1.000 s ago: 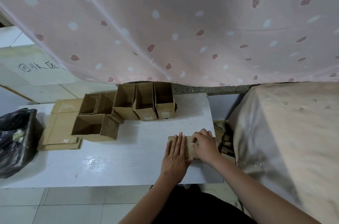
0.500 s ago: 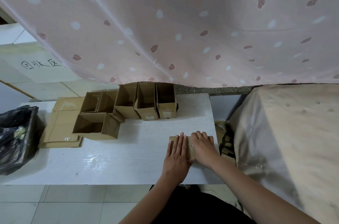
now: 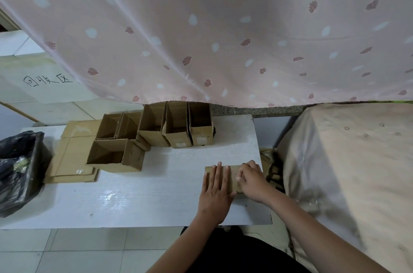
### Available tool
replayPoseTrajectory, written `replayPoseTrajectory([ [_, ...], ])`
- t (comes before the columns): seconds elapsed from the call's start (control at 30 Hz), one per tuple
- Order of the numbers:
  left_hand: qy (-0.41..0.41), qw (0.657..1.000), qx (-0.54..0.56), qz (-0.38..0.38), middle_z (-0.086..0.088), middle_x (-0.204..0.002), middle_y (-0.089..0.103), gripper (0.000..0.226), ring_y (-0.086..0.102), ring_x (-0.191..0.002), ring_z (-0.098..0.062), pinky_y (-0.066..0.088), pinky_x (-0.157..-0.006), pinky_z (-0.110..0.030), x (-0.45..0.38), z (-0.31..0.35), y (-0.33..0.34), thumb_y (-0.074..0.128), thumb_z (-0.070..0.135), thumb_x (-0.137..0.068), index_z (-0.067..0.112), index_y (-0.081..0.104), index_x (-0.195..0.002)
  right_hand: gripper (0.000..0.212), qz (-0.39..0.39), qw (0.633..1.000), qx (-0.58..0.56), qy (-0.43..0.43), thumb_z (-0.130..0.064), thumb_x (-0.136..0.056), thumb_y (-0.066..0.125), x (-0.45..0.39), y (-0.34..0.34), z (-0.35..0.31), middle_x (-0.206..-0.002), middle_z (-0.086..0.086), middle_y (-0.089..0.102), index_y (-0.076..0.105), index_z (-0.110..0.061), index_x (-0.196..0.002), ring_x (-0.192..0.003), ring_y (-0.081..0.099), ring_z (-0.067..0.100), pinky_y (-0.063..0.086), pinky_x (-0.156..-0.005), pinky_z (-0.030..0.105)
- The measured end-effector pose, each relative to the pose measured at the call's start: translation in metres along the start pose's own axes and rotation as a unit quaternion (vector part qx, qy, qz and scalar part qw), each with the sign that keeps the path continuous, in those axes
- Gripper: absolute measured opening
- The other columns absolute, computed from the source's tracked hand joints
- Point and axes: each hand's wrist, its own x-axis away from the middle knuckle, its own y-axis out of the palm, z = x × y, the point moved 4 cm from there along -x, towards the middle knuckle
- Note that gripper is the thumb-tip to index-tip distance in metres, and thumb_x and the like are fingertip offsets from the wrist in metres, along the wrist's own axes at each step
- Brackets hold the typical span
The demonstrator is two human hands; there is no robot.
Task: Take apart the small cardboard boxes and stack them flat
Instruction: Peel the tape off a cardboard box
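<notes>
Both hands pressing flattened cardboard box (image 3: 232, 177), lower right of worktop (image 3: 156, 194): left hand (image 3: 215, 192) flat, fingers straight; right hand (image 3: 251, 180) apparently curling at an edge. Light, stiff; lifting by edges advisable.

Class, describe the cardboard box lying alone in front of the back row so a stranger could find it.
On the white table, find the boxes under the curtain. Nearer, to their left, the lone box lies apart, overlapping flat cardboard.

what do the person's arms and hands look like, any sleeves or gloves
Both arms are bare to the frame's edge: no sleeves, gloves, watch or rings show. The left hand and the right hand have short, unpainted nails. Dark clothing covers the lap beneath the forearms.
</notes>
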Motion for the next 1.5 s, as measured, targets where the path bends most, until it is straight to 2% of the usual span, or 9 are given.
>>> replayPoseTrajectory([
  [0.17,-0.006,1.0,0.004,-0.01,-0.008,-0.154,-0.042,0.073,-0.04,-0.142,-0.025,-0.02,-0.118,-0.044,-0.002,-0.001,0.004,0.006,0.055,-0.101,0.016,-0.031,-0.15,0.01,0.061,0.943,-0.301,0.128,-0.027,-0.097,0.054,0.015,-0.008,0.03,-0.098,0.0,0.061,0.058,-0.021,-0.091,-0.093,0.059,0.016,0.045,-0.075,0.03],
  [0.4,-0.01,1.0,0.012,-0.019,-0.011,-0.156,-0.039,0.076,-0.036,-0.145,-0.028,-0.019,-0.12,-0.047,0.0,0.001,0.004,-0.001,0.057,-0.095,0.014,-0.027,-0.153,0.024,0.125,0.841,-0.487,0.197,-0.032,-0.096,0.063,0.014,-0.014,0.052,-0.099,0.011,0.064,0.057,-0.01,-0.105,-0.091,0.07,0.022,0.059,-0.089,0.044],
  [0.63,0.007,1.0,0.013,-0.012,-0.011,-0.158,-0.035,0.071,-0.038,-0.142,-0.028,-0.024,-0.117,-0.048,-0.001,0.012,-0.005,0.015,0.043,-0.105,0.007,-0.021,-0.154,0.022,0.13,0.903,-0.382,0.146,-0.011,-0.096,0.054,0.019,-0.015,0.043,-0.101,0.001,0.067,0.058,-0.026,-0.111,-0.089,0.066,0.018,0.058,-0.083,0.041],
  [0.77,0.055,0.998,0.005,-0.015,-0.012,-0.158,-0.035,0.074,-0.03,-0.147,-0.03,-0.027,-0.114,-0.044,-0.007,0.031,-0.011,0.026,0.037,-0.105,0.005,-0.019,-0.155,0.026,0.146,0.935,-0.308,0.096,-0.004,-0.099,0.052,0.021,-0.018,0.035,-0.085,0.0,0.069,0.07,-0.02,-0.09,-0.071,0.066,0.014,0.059,-0.067,0.03],
  [0.87,0.059,0.997,0.011,-0.039,-0.014,-0.163,-0.024,0.077,-0.024,-0.15,-0.031,-0.02,-0.117,-0.048,-0.014,0.04,-0.01,0.03,0.042,-0.104,0.008,-0.015,-0.157,0.026,0.159,0.938,-0.291,0.097,0.001,-0.097,0.051,0.023,-0.017,0.036,-0.075,0.007,0.068,0.07,-0.012,-0.084,-0.054,0.063,0.007,0.056,-0.055,0.023],
  [1.03,0.07,0.994,-0.022,-0.078,-0.013,-0.165,-0.018,0.092,-0.021,-0.151,-0.032,-0.015,-0.12,-0.05,-0.018,0.034,-0.01,0.038,0.055,-0.102,0.01,-0.02,-0.155,0.025,0.173,0.929,-0.309,0.112,0.003,-0.096,0.052,0.031,-0.019,0.046,-0.081,0.005,0.07,0.072,-0.011,-0.092,-0.064,0.066,0.008,0.053,-0.058,0.015],
  [1.23,0.065,0.996,-0.047,-0.043,-0.015,-0.165,0.001,0.094,-0.004,-0.153,-0.033,-0.007,-0.123,-0.051,-0.019,0.026,-0.019,0.055,0.021,-0.096,0.009,-0.017,-0.156,0.047,0.19,0.915,-0.346,0.085,0.007,-0.096,0.047,0.038,-0.029,0.047,-0.08,0.015,0.067,0.059,-0.03,-0.122,-0.069,0.064,0.018,0.056,-0.062,0.022],
  [1.4,0.056,0.993,0.099,0.014,-0.006,-0.155,0.023,0.098,0.024,-0.144,-0.028,0.017,-0.122,-0.048,-0.025,0.01,-0.045,0.073,0.031,-0.084,0.026,0.007,-0.157,0.043,0.202,0.92,-0.318,0.109,0.0,-0.101,0.042,0.042,-0.042,0.053,-0.086,0.0,0.069,0.075,-0.027,-0.094,-0.076,0.065,0.016,0.052,-0.07,0.026],
  [1.5,0.062,0.981,0.182,0.028,-0.003,-0.142,0.026,0.1,0.038,-0.128,-0.029,0.044,-0.105,-0.047,-0.025,-0.005,-0.057,0.081,0.028,-0.075,0.044,0.018,-0.151,0.049,0.203,0.919,-0.32,0.107,0.006,-0.099,0.039,0.042,-0.054,0.048,-0.09,0.0,0.068,0.074,-0.026,-0.087,-0.086,0.063,0.01,0.045,-0.072,0.014],
])
